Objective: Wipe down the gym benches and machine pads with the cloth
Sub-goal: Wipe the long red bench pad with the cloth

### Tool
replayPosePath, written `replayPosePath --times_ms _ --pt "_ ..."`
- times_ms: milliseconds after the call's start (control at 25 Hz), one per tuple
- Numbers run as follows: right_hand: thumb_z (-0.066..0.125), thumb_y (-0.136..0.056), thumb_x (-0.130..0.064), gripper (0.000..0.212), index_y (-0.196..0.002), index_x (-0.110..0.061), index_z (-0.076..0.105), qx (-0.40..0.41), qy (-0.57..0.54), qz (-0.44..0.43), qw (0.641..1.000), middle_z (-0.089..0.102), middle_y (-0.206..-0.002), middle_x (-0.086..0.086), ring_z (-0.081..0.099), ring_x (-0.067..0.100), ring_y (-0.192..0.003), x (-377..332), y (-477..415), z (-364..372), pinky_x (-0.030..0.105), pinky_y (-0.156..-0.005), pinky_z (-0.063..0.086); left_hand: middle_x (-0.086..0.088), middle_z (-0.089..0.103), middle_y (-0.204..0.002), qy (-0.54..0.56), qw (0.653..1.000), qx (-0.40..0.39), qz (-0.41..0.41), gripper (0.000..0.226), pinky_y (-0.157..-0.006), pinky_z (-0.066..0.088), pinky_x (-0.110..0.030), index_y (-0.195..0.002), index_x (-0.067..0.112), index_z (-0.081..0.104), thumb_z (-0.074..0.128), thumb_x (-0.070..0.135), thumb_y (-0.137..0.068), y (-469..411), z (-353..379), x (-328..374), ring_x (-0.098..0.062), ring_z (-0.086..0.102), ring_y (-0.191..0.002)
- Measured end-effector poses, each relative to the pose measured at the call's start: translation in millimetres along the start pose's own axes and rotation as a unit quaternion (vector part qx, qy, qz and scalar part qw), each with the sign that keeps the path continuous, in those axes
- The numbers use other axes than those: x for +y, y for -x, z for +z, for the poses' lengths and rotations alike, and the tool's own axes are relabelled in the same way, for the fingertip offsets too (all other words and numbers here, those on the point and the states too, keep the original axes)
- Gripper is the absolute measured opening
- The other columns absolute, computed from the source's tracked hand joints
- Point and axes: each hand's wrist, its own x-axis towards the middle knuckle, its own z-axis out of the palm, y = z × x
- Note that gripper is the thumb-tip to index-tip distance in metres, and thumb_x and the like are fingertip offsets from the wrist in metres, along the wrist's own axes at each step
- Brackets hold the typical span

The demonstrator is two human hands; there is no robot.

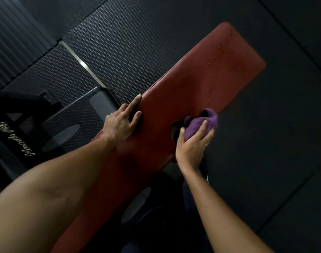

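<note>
On red bench (201, 83), near right edge, your right hand (192, 145) clutches bunched purple cloth (201, 123). Left hand (121, 123) spread flat, bracing left edge. Risk: cloth slides off edge, far end goes unwiped; droplets there look wet.

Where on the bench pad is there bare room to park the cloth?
The red bench pad is bare from the purple cloth up to its far end. The near stretch is crowded: left hand braces one edge, right hand presses the cloth at the other.
</note>
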Motion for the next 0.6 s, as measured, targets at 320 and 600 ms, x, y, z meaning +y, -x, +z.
replayPosePath --times_ms 320,600 --pt "0.073 -0.088 -0.053 0.098 -0.159 -0.005 0.026 0.024 -0.099 0.128 0.986 0.029 -0.160 0.025 0.037 0.040 -0.143 -22 46 10 0.044 -0.108 0.038 0.001 0.056 -0.127 0.001 1.000 -0.006 -0.002 0.057 -0.080 0.050 -0.048 -0.154 0.057 0.003 0.028 0.058 -0.103 -1 -1 0 -0.033 0.065 -0.100" --pt "0.060 -0.094 -0.056 0.088 -0.162 -0.016 0.021 0.023 -0.025 0.089 0.995 0.011 -0.165 0.026 0.019 0.046 -0.150 -26 -33 9 0.055 -0.118 0.030 0.000 0.057 -0.123 0.001 1.000 -0.002 0.003 0.057 -0.075 0.050 -0.045 -0.154 0.057 0.002 0.028 0.058 -0.103 -1 -1 0 -0.030 0.065 -0.097"
